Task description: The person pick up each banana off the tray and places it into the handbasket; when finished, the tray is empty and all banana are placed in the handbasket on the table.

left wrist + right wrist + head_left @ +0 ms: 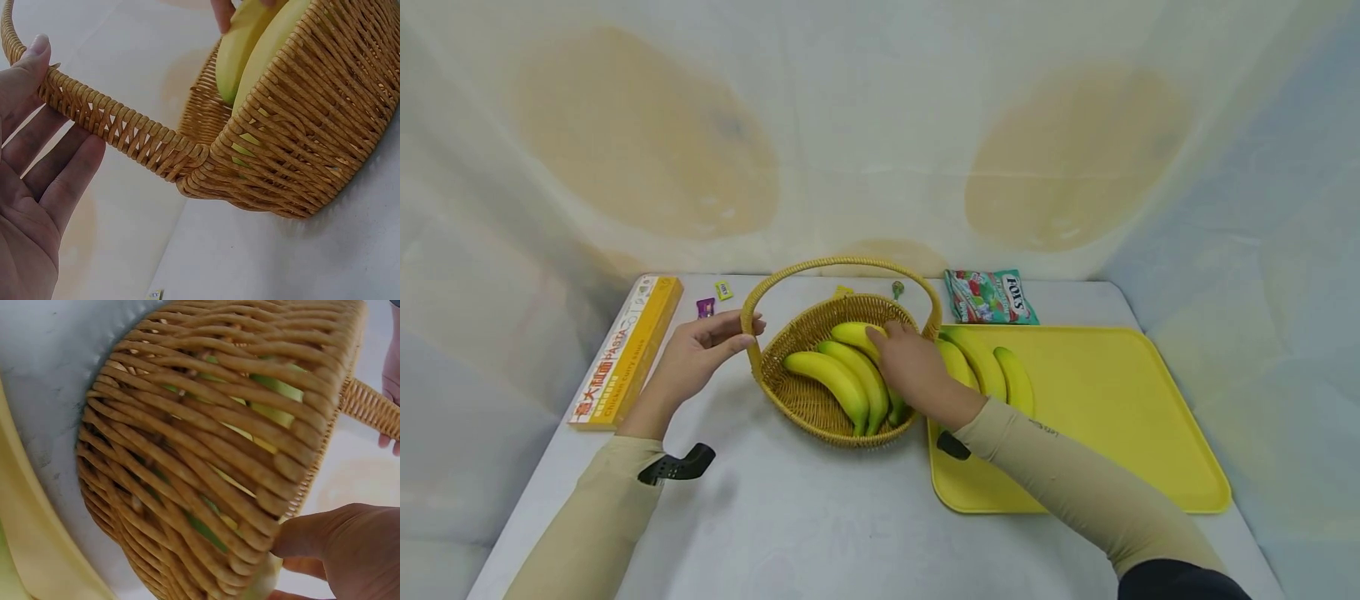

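Observation:
A woven wicker basket (799, 407) stands mid-table with several yellow bananas (827, 379) inside. My left hand (696, 354) holds the left side of its arched handle (842, 262), thumb on one face and fingers behind, as the left wrist view shows. Inside the basket's right side, my right hand (913, 367) grips a banana (853, 335) by its right end; its fingertips are partly hidden. In the right wrist view the basket wall (187, 425) hides most of the fruit, and the right hand (350, 550) is at the rim.
A yellow tray (1112, 417) at the right bears more bananas (1017, 383) along its left side. Behind it lies a green FOX'S candy bag (992, 297). A pasta box (628, 350) is at the far left, near purple (705, 307) and green (723, 290) wrapped sweets.

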The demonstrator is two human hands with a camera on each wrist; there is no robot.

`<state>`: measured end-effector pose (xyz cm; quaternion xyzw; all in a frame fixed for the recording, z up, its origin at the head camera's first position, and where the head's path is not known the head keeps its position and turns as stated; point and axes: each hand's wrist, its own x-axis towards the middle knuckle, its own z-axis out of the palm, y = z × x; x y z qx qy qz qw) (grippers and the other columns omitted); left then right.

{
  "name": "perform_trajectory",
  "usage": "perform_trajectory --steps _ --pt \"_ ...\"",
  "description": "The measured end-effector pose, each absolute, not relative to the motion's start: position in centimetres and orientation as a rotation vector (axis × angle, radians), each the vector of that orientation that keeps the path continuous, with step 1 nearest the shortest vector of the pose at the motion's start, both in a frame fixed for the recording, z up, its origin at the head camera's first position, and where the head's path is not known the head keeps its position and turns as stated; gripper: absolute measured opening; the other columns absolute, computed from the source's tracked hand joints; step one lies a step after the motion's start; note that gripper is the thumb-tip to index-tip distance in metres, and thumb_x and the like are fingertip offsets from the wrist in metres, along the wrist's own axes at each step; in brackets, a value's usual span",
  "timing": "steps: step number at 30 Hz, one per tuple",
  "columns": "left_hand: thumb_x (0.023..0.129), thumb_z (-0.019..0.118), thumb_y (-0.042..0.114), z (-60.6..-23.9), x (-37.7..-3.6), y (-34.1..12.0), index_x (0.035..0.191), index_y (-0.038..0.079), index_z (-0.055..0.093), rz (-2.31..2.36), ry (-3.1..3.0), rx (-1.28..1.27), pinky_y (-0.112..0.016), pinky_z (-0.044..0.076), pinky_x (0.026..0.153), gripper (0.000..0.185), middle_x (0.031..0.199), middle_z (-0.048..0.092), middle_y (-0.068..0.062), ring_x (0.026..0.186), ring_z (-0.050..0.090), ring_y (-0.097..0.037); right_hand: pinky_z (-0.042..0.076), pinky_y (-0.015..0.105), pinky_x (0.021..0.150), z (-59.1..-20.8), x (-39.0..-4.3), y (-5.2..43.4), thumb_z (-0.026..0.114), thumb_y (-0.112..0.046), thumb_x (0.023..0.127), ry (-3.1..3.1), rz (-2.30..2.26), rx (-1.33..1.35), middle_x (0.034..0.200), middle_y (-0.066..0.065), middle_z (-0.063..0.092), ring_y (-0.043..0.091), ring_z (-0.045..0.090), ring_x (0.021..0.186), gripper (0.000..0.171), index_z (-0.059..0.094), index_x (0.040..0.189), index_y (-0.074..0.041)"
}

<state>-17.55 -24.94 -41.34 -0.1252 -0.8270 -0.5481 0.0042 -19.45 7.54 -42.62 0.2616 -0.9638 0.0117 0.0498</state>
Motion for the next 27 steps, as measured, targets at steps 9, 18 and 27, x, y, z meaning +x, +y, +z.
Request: perform_trajectory --steps 9,18,27 --pt "0.099 0.069 0.025 -41.4 -17.6 -24.9 0.131 0.010 0.068 -1.730 -2.583 -0.393 -0.017 0.050 0.096 0.035 0.125 0.072 -0.008 0.110 0.067 -0.008 0.058 0.033 0.059 -42.5 -19.6 7.7 0.060 -0.013 0.102 -2.950 0.044 0.804 0.127 0.020 0.063 0.035 0.063 0.111 0.042 0.058 0.143 -0.006" --pt "0.100 0.068 0.025 -41.4 -17.7 -25.0 0.132 0.009 0.068 -1.677 -2.605 -0.410 -0.016 0.050 0.094 0.036 0.124 0.072 -0.010 0.108 0.068 -0.006 0.060 0.034 0.075 -42.3 -19.5 7.8 0.063 -0.012 0.101 -2.960 0.065 0.822 0.132 0.020 0.060 0.037 0.058 0.120 0.044 0.056 0.143 -0.002" --pt "0.100 0.068 0.026 -41.5 -17.7 -25.0 0.134 0.007 0.066 -1.666 -2.615 -0.420 -0.016 0.049 0.095 0.038 0.125 0.072 -0.009 0.110 0.067 -0.006 0.054 0.040 0.096 -41.4 -18.9 8.9 0.067 -0.016 0.099 -2.992 0.324 0.897 0.134 0.016 0.061 0.031 0.061 0.119 0.048 0.056 0.144 -0.005"
